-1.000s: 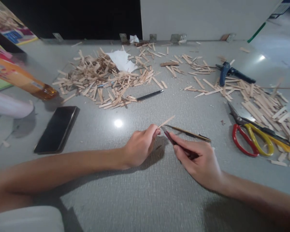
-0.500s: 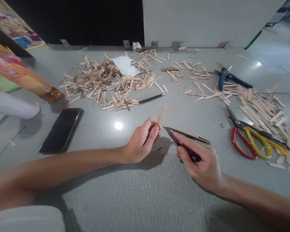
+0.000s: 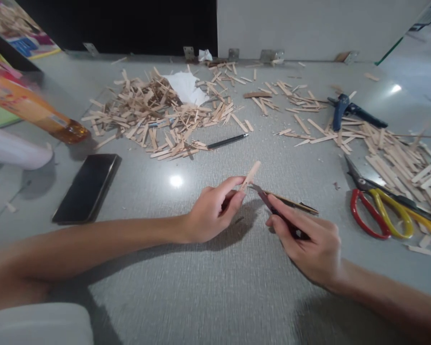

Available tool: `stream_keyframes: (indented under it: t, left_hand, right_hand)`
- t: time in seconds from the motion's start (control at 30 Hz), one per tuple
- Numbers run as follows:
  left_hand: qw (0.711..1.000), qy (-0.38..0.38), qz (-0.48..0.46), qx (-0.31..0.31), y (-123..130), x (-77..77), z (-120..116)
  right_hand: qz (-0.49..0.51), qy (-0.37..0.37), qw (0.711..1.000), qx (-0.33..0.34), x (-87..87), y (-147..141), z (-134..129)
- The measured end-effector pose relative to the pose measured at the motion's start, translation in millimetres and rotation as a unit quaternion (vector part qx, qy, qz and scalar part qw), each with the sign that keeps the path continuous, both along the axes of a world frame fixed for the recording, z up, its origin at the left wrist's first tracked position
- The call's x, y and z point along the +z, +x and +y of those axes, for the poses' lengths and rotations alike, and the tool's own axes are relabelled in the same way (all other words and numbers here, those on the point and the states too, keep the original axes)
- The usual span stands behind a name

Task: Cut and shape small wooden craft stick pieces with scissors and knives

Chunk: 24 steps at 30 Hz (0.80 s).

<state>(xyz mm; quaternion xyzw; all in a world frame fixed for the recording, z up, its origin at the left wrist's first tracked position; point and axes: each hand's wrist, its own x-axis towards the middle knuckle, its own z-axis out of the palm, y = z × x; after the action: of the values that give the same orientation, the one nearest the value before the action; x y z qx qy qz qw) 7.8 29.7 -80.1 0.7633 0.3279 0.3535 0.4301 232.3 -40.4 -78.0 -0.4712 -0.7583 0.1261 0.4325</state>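
Between thumb and fingers, my left hand point(image 3: 213, 208) pinches a short flat wooden stick point(image 3: 252, 173), its rounded end pointing up and right. My right hand point(image 3: 309, 244) is closed around a dark-handled craft knife point(image 3: 267, 200). The knife's blade tip is at the lower part of the stick, close to my left fingertips; whether it touches cannot be made out. Behind the knife, a thin yellow-and-black tool point(image 3: 294, 203) lies on the grey surface point(image 3: 215, 292).
Wooden stick pieces point(image 3: 140, 110) are heaped at the back left, with a black pen point(image 3: 228, 141) beside them. Scissors point(image 3: 369, 211), a dark blue tool point(image 3: 341, 112) and more sticks point(image 3: 395, 155) lie right. A phone point(image 3: 88, 188) and an orange bottle point(image 3: 46, 115) are left.
My left hand has turned the stick so that it leans further right and shows its flat face. The knife tip is now nearer the stick. The view has shifted slightly.
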Motion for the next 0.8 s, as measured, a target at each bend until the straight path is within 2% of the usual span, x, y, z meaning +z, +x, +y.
stream_keyframes:
  t: [0.37,0.53,0.8]
  left_hand:
    - [0.994,0.095,0.048,0.004,0.2,-6.0,1.3]
    - [0.991,0.084,0.105,-0.013,-1.4,-9.6,1.5]
    - [0.981,0.101,0.166,-0.003,-1.3,-12.2,0.3]
  right_hand:
    - [-0.035,-0.003,0.999,0.017,-3.8,0.5,0.6]
    - [-0.060,-0.005,0.998,0.026,-3.3,-0.6,1.8]
    - [-0.071,0.000,0.997,0.027,-4.8,-1.5,-0.2]
